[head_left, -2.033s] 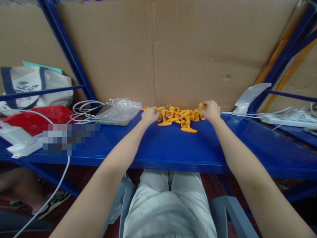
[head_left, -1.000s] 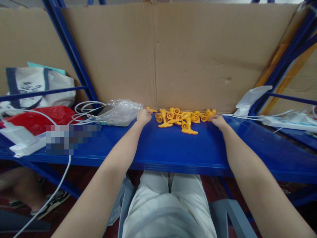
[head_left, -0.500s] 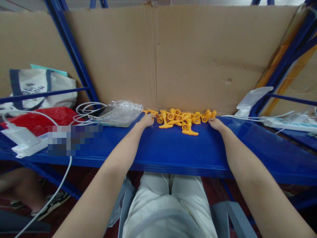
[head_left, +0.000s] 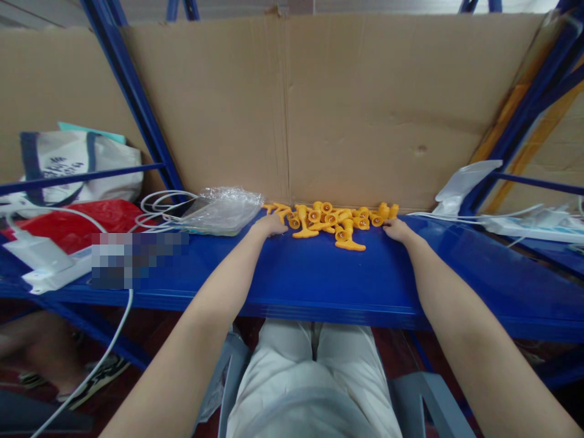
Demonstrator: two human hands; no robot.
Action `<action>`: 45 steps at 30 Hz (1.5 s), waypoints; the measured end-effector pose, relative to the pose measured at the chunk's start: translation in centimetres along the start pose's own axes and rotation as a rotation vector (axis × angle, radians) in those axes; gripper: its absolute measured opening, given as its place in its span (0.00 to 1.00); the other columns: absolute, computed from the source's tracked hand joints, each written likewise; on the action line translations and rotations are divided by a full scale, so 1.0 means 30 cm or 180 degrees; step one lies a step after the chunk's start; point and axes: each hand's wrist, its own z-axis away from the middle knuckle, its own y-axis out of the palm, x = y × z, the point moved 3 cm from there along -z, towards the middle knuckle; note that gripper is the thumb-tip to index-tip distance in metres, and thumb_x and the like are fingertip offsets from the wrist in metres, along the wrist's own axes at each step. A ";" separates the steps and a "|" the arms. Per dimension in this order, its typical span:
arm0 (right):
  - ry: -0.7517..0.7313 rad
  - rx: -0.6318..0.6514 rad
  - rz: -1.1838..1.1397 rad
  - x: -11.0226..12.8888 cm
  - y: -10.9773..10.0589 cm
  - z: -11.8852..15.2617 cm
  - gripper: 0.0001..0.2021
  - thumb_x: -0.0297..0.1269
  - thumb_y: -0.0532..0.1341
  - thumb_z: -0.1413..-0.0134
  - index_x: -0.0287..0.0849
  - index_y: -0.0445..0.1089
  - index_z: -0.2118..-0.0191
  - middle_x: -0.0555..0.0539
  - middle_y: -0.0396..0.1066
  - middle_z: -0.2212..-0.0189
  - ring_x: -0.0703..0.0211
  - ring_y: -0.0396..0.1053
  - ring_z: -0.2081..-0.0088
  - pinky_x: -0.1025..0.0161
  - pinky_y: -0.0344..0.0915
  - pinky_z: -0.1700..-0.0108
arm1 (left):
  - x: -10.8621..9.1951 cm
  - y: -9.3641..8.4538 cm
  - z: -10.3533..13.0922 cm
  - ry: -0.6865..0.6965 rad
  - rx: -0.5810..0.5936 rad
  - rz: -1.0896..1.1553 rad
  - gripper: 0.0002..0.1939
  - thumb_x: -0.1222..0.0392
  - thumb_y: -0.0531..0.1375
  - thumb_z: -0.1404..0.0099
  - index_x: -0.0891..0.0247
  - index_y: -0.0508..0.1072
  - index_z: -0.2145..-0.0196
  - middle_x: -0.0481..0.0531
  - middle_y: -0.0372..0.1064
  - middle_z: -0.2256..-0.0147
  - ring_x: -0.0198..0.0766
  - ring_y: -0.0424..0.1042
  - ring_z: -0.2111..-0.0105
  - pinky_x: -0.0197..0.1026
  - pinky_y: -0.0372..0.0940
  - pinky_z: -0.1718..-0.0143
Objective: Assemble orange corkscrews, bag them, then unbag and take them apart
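Observation:
Several orange-yellow T-shaped plastic handles (head_left: 345,233) lie in a loose heap on the blue shelf top (head_left: 328,286), against the cardboard. Round hollow ends show on many, with something small inside each. At the heap's left end rests my left hand (head_left: 272,225), low on the surface, its fingers loosely stretched toward the nearest pieces. My right hand (head_left: 396,230) is at the opposite end, fingers apart and pointing inward beside the rightmost handles. I see no piece clearly gripped in either hand; the fingertips are small and partly hidden.
A tall cardboard sheet (head_left: 365,109) closes off the back. Left of the heap are a clear plastic bag (head_left: 228,210), white cables (head_left: 159,201), a red bag (head_left: 91,222) and a power strip (head_left: 55,274). Another strip (head_left: 538,225) lies right. A person's leg (head_left: 41,347) shows below.
My left hand has shifted slightly down and its fingers look more stretched out. My right hand has moved very slightly left. The heap looks nearly the same.

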 end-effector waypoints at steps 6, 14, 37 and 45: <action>-0.0036 0.0022 0.0016 0.001 -0.005 -0.001 0.20 0.31 0.58 0.51 0.46 0.79 0.53 0.41 0.77 0.52 0.39 0.72 0.46 0.47 0.66 0.42 | -0.001 0.014 -0.016 0.0099 0.0289 -0.0273 0.14 0.60 0.59 0.41 0.62 0.81 0.60 0.60 0.80 0.63 0.49 0.80 0.59 0.39 0.71 0.56; -0.0056 0.0117 0.0086 0.012 -0.016 0.016 0.20 0.31 0.56 0.47 0.43 0.78 0.51 0.39 0.76 0.49 0.39 0.71 0.44 0.48 0.65 0.41 | 0.031 -0.021 0.001 -0.0480 -0.0497 0.0220 0.18 0.53 0.57 0.35 0.62 0.79 0.53 0.61 0.78 0.53 0.48 0.77 0.51 0.39 0.69 0.54; 0.0073 0.0264 0.0195 0.027 -0.023 0.035 0.23 0.31 0.54 0.43 0.39 0.75 0.44 0.37 0.72 0.44 0.39 0.68 0.41 0.52 0.64 0.39 | 0.058 0.025 -0.056 -0.1147 -0.1376 0.4572 0.10 0.66 0.54 0.29 0.66 0.69 0.69 0.51 0.74 0.78 0.30 0.72 0.81 0.28 0.62 0.79; -0.0035 0.0145 0.0126 0.015 -0.017 0.021 0.21 0.31 0.55 0.46 0.43 0.77 0.48 0.39 0.75 0.48 0.39 0.71 0.44 0.48 0.66 0.42 | 0.054 0.059 -0.093 -0.0807 -0.1352 0.4329 0.09 0.66 0.53 0.30 0.65 0.70 0.68 0.54 0.78 0.66 0.35 0.79 0.65 0.31 0.67 0.69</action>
